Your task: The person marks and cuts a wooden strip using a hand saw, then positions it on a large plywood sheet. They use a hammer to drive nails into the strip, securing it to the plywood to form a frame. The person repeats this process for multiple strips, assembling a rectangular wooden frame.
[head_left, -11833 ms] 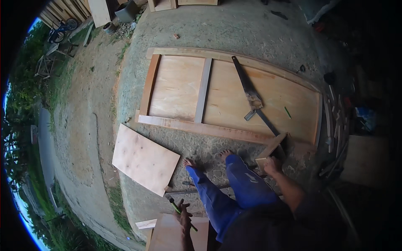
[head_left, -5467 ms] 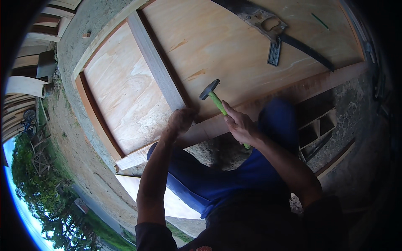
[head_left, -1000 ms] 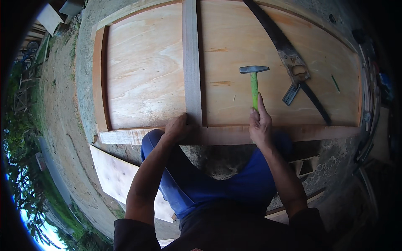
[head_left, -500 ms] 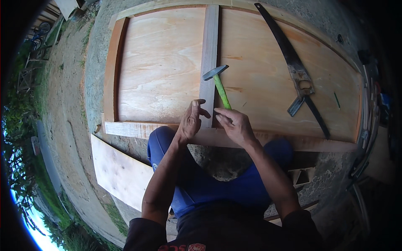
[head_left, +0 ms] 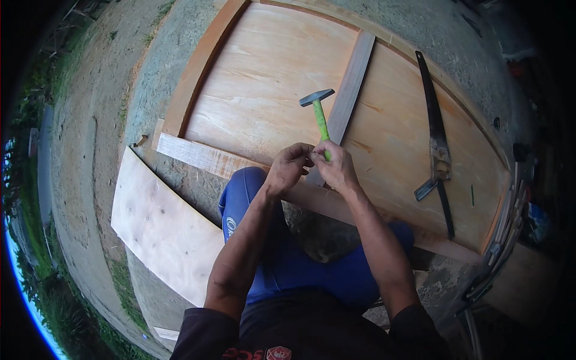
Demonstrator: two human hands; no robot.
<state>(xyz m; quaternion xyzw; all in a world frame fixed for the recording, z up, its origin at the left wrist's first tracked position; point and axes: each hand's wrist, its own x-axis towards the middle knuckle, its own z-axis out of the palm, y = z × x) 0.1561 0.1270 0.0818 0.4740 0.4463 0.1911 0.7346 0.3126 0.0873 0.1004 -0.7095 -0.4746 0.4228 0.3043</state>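
My right hand (head_left: pixel 337 167) grips the green handle of a hammer (head_left: pixel 320 113), whose metal head points up and away from me over the plywood. My left hand (head_left: pixel 289 168) is right beside it with fingertips pinched together against the right hand; whatever small thing it may pinch is too small to see. Both hands hover over the near wooden rail (head_left: pixel 204 157) of a large plywood panel (head_left: pixel 270 90) framed with wooden strips, close to where the middle cross strip (head_left: pixel 351 90) meets the rail. I squat over the near edge, blue trousers below.
A hand saw (head_left: pixel 435 129) and a dark square tool (head_left: pixel 429 187) lie on the right part of the panel. A loose plywood sheet (head_left: pixel 165 231) lies on the ground at my left. Wooden battens (head_left: pixel 504 240) are stacked at the right. Concrete and grass surround.
The view has swung so the panel sits further right. My hands stay together at the rail, and the hammer head is now raised higher over the plywood.
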